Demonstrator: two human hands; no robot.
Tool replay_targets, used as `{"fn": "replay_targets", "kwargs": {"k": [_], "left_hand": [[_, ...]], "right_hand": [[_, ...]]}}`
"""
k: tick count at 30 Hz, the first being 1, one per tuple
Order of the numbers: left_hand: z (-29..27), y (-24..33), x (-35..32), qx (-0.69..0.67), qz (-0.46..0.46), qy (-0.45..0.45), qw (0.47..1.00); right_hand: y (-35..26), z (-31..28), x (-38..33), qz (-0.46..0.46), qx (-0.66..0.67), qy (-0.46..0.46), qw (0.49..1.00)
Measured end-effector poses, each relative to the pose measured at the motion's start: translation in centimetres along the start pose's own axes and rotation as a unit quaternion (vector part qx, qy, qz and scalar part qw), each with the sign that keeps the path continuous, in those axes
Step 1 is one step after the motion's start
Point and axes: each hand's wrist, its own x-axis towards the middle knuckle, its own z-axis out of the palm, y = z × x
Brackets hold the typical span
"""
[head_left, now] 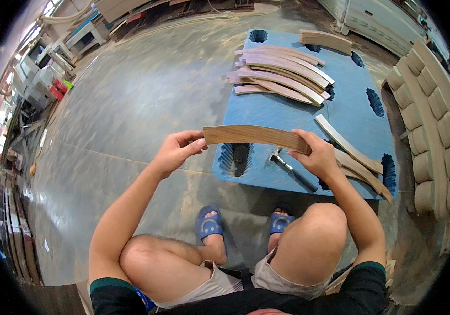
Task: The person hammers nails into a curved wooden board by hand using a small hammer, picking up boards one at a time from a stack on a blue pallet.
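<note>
A curved board is held up over the near-left corner of the blue pallet, its left end jutting a little past the pallet's left edge as seen from above. The left hand has thumb and fingertips closed on the left end; the right hand grasps the right end more fully, thumb on the near side and fingers over the top. The board looks like wood, so it is probably light for its size, stiff rather than bendy, dry and not slippery, and unlikely to break from handling, though its corners could chip if knocked. The two ends seem the natural places to hold it, since that would keep it from tipping. Its long axis runs left to right, roughly along the pallet's near edge, with the right end slightly nearer the person; the bow rises away from the person, and the grained broad face is turned toward them. Similar curved strips lie near the pallet's far-left corner, and a hammer lies by the near edge.
</note>
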Motion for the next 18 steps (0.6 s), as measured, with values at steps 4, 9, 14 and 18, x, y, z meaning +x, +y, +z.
{"fn": "replay_targets", "kwargs": {"k": [4, 9, 14, 18], "left_hand": [[-0.2, -0.8, 0.0, 0.015, 0.004, 0.014, 1.0], [0.6, 0.3, 0.1, 0.014, 0.039, 0.006, 0.999], [-0.6, -1.4, -0.4, 0.063, 0.035, -0.005, 0.997], [-1.1, -4.2, -0.7, 0.109, -0.013, 0.002, 0.994]], "right_hand": [[-0.3, 0.9, 0.1, -0.001, 0.004, -0.002, 1.0], [0.0, 0.9, -0.5, 0.011, -0.003, -0.006, 1.0], [-0.1, 2.5, -1.4, 0.004, 0.008, -0.063, 0.998], [0.9, 4.6, -2.7, 0.002, 0.017, -0.112, 0.994]]}}
